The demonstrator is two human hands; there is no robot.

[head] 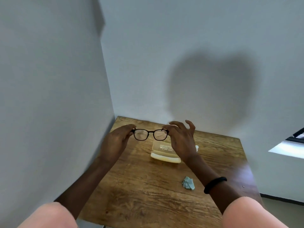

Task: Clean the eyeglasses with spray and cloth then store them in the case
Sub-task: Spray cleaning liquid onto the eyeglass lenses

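Dark-framed eyeglasses are held up above the wooden table, lenses facing me. My left hand pinches the frame's left corner and my right hand pinches the right corner, its outer fingers spread. Below the glasses lies a cream eyeglass case with its lid raised. A crumpled pale green cloth rests on the table to the right of centre. A small white object, maybe the spray bottle, peeks out behind my right wrist; most of it is hidden.
The table stands in a corner, with a grey wall close on the left and another behind. To the right the table edge drops to a pale floor. A black band circles my right wrist.
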